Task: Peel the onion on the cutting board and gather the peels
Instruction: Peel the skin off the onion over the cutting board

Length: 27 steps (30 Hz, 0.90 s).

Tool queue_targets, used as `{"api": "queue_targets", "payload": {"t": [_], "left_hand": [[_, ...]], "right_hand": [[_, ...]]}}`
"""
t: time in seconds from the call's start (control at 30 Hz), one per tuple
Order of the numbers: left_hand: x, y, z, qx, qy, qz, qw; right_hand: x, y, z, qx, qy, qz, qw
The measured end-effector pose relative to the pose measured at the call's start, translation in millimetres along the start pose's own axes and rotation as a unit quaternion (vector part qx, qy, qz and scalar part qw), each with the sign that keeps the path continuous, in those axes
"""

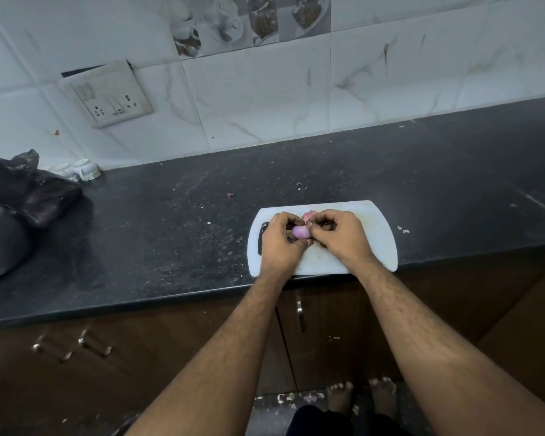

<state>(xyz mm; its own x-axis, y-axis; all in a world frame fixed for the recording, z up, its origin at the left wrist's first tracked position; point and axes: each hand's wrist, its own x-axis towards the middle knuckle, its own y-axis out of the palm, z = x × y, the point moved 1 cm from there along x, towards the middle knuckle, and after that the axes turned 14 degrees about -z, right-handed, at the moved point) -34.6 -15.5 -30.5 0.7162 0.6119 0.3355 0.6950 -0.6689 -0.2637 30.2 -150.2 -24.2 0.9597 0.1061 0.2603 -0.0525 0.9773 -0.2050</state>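
Observation:
A small purple onion is held just above the white cutting board near the counter's front edge. My left hand wraps around it from the left. My right hand pinches at the onion's right side with thumb and fingertips. A pinkish piece of peel lies on the board just behind my hands. Most of the onion is hidden by my fingers.
The board rests on a dark speckled counter with small peel scraps scattered around. Black plastic bags sit at the far left, with small white cups by the tiled wall. A wall socket is above. Cabinet doors are below.

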Motion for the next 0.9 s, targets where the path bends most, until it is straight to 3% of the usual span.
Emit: {"api": "queue_targets", "payload": {"t": [0.3, 0.6, 0.9], "left_hand": [[-1.1, 0.3, 0.6, -0.006, -0.010, -0.002, 1.000], [0.4, 1.5, 0.4, -0.004, -0.012, 0.004, 1.000], [0.9, 2.9, 2.6, 0.013, -0.006, -0.014, 1.000]], "right_hand": [[-1.8, 1.8, -1.9, -0.032, -0.008, -0.040, 0.999], [1.6, 1.5, -4.1, -0.018, -0.019, -0.001, 1.000], [-0.4, 1.5, -3.2, -0.023, -0.004, -0.063, 0.998]]}}
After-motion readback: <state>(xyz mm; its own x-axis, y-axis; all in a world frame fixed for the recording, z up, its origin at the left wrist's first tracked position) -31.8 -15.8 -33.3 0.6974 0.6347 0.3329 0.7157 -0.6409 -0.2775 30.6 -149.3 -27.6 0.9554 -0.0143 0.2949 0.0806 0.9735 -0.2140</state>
